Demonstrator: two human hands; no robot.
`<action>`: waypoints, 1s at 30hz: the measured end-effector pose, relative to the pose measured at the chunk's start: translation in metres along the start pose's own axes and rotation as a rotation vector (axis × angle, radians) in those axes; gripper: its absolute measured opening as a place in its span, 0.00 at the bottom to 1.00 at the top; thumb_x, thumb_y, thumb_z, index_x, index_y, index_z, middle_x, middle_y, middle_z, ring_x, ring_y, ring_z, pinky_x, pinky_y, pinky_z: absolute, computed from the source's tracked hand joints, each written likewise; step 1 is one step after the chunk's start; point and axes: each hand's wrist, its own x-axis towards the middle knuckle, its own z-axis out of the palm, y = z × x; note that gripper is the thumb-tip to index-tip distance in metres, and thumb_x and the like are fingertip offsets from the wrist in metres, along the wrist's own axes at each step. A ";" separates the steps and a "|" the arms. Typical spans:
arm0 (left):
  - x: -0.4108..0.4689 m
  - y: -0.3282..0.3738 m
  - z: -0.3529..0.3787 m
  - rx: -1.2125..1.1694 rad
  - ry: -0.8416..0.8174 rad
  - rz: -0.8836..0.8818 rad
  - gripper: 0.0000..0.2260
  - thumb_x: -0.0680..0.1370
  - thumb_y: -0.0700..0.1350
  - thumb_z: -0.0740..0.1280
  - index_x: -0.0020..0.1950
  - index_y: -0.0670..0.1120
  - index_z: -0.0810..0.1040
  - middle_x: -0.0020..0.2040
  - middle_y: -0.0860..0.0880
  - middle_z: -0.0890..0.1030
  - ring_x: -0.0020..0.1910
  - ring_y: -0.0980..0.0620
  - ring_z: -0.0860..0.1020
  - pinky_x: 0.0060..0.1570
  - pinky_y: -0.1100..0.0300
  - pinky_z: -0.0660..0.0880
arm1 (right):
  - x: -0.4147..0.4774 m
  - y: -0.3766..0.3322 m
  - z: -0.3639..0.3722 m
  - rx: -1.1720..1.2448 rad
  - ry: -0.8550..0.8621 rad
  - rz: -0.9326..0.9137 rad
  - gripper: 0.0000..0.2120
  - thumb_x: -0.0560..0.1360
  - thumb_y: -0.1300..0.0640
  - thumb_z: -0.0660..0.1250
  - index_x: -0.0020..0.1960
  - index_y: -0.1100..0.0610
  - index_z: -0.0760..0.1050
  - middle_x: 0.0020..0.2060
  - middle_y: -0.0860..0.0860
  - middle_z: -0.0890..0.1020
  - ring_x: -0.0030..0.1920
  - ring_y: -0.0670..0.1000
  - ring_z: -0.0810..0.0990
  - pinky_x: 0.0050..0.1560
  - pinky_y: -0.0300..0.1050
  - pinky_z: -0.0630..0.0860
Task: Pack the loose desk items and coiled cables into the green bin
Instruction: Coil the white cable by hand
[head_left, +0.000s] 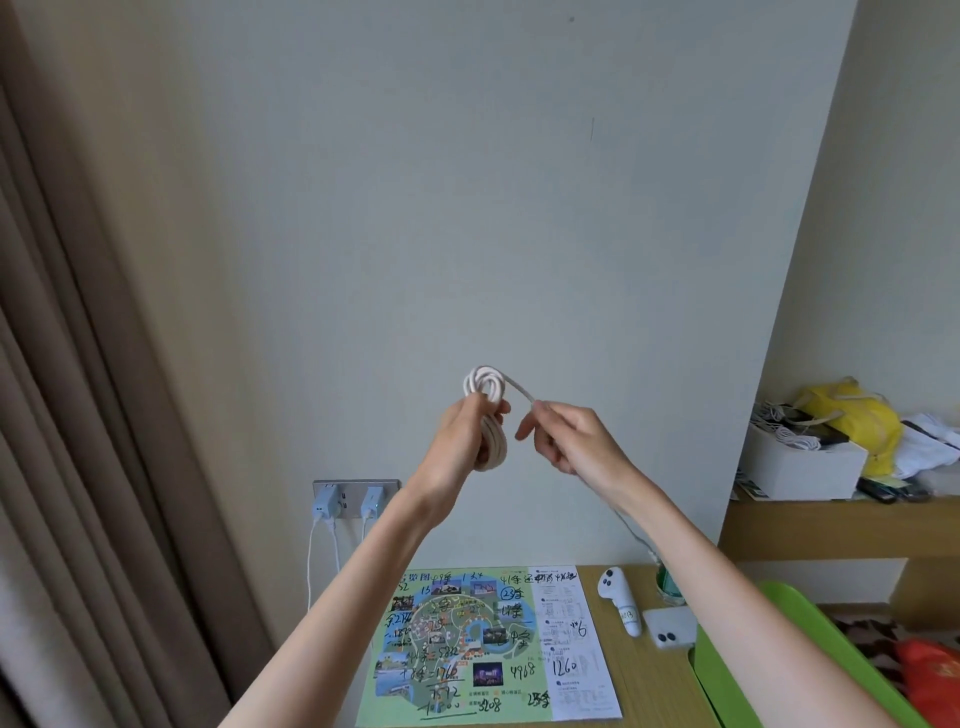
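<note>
- Coiled white cable (488, 415) was held up mid-frame in front of the bare wall, well above the desk (654, 691) and not yet in the bin.
- Far left: brown curtain (78, 364). Right of it, low on the wall, a socket plate with two white chargers (356, 501) plugged in, their leads hanging down.
- Left hand (460, 447) gripped the coil, fingers curled round its lower loops.
- Coil's long axis ran roughly upright. The top loops were twisted into a small rosette above the fingers, and the lower loops hung as a narrow oval.
- Loose tail (519, 388) left the top of the coil, pointing right and slightly down into the right hand.
- Right hand (574, 441) pinched the tail's end between thumb and forefinger; other fingers loosely curled.
- Judgement: the wrap looked unfinished. If the pinch slipped or the tail went slack, the loops could spring open and the cable would go in as a tangle.
- On the desk below: annotated map sheet (488, 644), then a white controller (618, 597), then a small white device with two lenses (670, 626), all still loose.
- Green bin (719, 670) sat low right, largely hidden by the right forearm. Judgement: a drop from this height could miss it or clip the rim.
- Far right: shelf with white box (800, 462) and yellow bag (857, 421).
</note>
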 end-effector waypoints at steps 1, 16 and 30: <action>0.001 0.000 -0.001 -0.006 0.036 0.004 0.12 0.81 0.47 0.54 0.46 0.48 0.76 0.41 0.51 0.72 0.37 0.52 0.69 0.41 0.57 0.66 | -0.002 0.000 0.001 0.017 -0.018 0.007 0.19 0.84 0.53 0.55 0.42 0.62 0.77 0.25 0.51 0.68 0.24 0.45 0.63 0.25 0.37 0.58; 0.007 -0.004 -0.006 -0.245 0.024 -0.039 0.09 0.77 0.46 0.55 0.44 0.44 0.72 0.28 0.51 0.69 0.26 0.53 0.68 0.34 0.58 0.64 | -0.016 -0.019 0.024 -0.009 -0.192 -0.003 0.20 0.83 0.51 0.55 0.39 0.62 0.74 0.24 0.51 0.69 0.23 0.47 0.63 0.27 0.40 0.60; 0.027 -0.008 -0.040 -0.698 0.255 -0.143 0.09 0.78 0.42 0.56 0.40 0.45 0.71 0.35 0.49 0.71 0.31 0.52 0.69 0.36 0.61 0.68 | -0.014 -0.025 -0.007 -0.081 -0.136 0.062 0.10 0.77 0.62 0.66 0.37 0.61 0.77 0.22 0.47 0.66 0.24 0.44 0.62 0.25 0.34 0.57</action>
